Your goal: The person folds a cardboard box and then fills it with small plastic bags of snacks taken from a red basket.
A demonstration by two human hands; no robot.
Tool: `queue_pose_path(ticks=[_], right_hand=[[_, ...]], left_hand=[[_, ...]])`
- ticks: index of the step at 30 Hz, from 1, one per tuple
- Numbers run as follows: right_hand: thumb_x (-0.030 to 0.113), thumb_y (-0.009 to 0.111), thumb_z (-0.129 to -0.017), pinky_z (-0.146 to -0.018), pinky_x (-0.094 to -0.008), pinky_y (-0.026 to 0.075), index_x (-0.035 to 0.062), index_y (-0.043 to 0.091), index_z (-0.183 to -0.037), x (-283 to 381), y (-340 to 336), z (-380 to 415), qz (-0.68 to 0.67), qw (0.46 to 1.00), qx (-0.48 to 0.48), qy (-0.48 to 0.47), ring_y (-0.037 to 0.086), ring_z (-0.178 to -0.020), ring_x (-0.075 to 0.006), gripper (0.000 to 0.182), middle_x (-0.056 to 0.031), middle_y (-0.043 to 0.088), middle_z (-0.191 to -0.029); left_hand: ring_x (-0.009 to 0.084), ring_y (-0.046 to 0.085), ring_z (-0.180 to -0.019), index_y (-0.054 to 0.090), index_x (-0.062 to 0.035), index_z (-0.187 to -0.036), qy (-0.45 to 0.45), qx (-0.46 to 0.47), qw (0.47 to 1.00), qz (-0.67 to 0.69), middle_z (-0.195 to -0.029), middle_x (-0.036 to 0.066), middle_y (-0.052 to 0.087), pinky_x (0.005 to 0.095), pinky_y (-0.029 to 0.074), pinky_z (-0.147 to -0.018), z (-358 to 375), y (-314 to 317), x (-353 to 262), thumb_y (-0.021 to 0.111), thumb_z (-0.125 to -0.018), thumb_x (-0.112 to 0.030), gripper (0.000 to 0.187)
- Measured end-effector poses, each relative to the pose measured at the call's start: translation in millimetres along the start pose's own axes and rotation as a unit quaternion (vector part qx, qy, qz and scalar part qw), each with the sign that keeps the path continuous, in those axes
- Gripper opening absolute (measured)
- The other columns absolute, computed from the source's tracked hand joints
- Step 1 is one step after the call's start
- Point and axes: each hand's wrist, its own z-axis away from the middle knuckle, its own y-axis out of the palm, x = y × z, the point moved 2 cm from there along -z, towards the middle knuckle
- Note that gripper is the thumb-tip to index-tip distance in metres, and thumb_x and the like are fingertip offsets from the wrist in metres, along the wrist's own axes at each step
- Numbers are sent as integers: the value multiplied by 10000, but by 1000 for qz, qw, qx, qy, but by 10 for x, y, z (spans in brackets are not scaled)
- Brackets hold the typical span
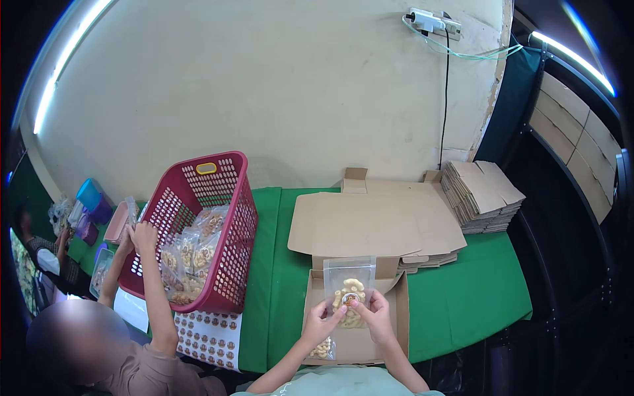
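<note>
Over the open cardboard carton [362, 348], holds up a clear pouch [350, 284] of pale, curled snack pieces, with the bare top strip pointing towards the wall. Grasps this pouch from both sides: left hand [321, 323] at the left lower edge, right hand [374, 320] at the right, both thumbs meeting at the round label [350, 299] — apparently pressing or steadying it, to judge by the placement. Below, in the carton beside the left forearm: a second pouch [323, 348], partly hidden.

For good handling, support the back evenly with the fingers and draw the film flat, without stretching. Work the thumbs from the label's middle outward, so as to leave no crease or raised rim. Press lightly — probably brittle pieces, liable to crack under hard thumbs. Keep the label facing up for easy checking.

Beyond the carton, on green cloth [264, 297]: a flattened cardboard sheet [370, 218] and, to its right, a stack of folded cartons [485, 191]. To the left: a maroon perforated basket [232, 270] containing filled pouches [198, 254], with a sheet of round labels [208, 336] just in front. At the basket's left side: a co-worker's hands [140, 237], close together, exact grip impossible to tell.
</note>
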Motion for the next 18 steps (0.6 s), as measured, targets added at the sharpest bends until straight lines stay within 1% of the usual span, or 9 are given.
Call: queue_pose_path(ticks=[1,4,7,10,11,13,14,16,18], right_hand=[[66,631,-787,-733,-229,460,-2,518,-1007,29,26,13,6,1000,1,-3,562,-822,-88,256,-44,592,-914],[70,646,-777,-745,-237,462,-15,514,-1004,-10,31,26,-3,1000,10,7,559,-848,-97,276,-57,586,-938],[79,656,-772,-746,-237,461,-14,519,-999,-69,4,24,-2,1000,15,20,557,-855,-96,281,-57,585,-942],[77,654,-773,-739,-231,458,-3,529,-998,-138,-54,33,1,999,21,29,555,-846,-87,269,-47,589,-930],[75,652,-774,-737,-229,457,1,533,-998,-167,-78,45,0,999,23,32,554,-843,-84,264,-43,590,-926],[75,654,-771,-732,-228,457,-1,536,-976,-222,-132,69,47,997,46,49,558,-831,-92,249,-41,590,-912],[75,655,-769,-729,-228,457,-2,538,-965,-251,-148,76,71,994,58,57,560,-824,-96,241,-40,591,-905],[98,663,-765,-734,-237,453,10,545,-980,-334,-142,96,99,990,81,54,553,-836,-88,261,-31,592,-906],[121,675,-757,-736,-245,450,16,548,-991,-341,-101,118,124,987,96,39,547,-845,-84,286,-27,592,-908]], left_hand=[[-2,433,-526,577,13,-882,20,-10,999,-36,-620,-53,519,164,326,-446,-5,-5,11,636,-805,-224,256],[3,447,-540,579,16,-909,-12,5,1000,28,-623,-43,522,172,342,-455,-3,-5,-37,625,-812,-228,267],[23,488,-582,580,5,-941,-13,26,998,-57,-651,-27,551,191,387,-495,-52,-52,107,621,-813,-234,275],[47,531,-671,586,-8,-946,6,23,1000,-19,-718,-2,587,214,437,-589,-32,-60,137,610,-822,-214,241],[57,539,-692,587,-5,-940,16,10,1000,22,-739,7,592,222,444,-618,-49,-80,151,605,-825,-209,234],[76,555,-734,590,1,-929,35,-15,994,106,-782,24,602,238,459,-676,-98,-136,140,596,-832,-198,222],[80,558,-744,591,4,-925,49,-25,991,122,-791,29,603,236,460,-689,-122,-165,110,592,-836,-189,213],[88,564,-764,592,9,-917,76,-46,984,153,-810,38,603,233,461,-715,-201,-226,-137,583,-843,-171,195],[92,571,-755,592,15,-903,61,-46,987,141,-804,40,606,227,464,-708,-249,-254,-136,582,-844,-153,179]])
